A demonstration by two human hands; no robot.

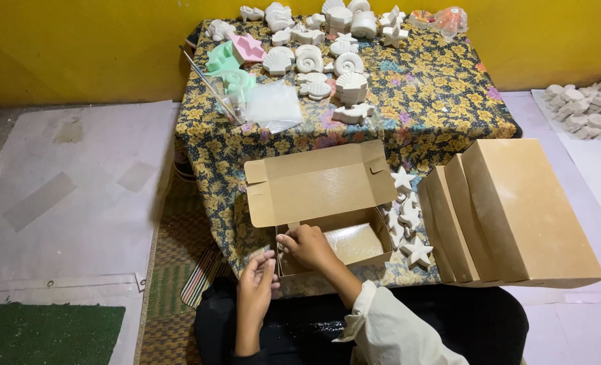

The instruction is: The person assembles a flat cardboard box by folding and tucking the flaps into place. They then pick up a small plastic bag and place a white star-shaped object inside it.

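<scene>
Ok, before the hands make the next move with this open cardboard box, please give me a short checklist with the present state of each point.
1. Open box lid up: ok.
2. Clear lining on box floor: ok.
3. Right hand at the box's near-left corner: ok.
4. Left hand steadying box: not ok, it is just outside.
5. White stars beside box within reach: ok.
6. Closed boxes clear of the open one: ok.

Open cardboard box (pixel 327 216): on the table (pixel 442 108), at its near edge.
Hands: right hand (pixel 308 247) inside the box's left end; left hand (pixel 256 280) just outside its left wall.
Star figures (pixel 409 220): right of the box.
Closed boxes (pixel 517 213): right of the stars.
Shell figures (pixel 314 54): behind the box.
</scene>
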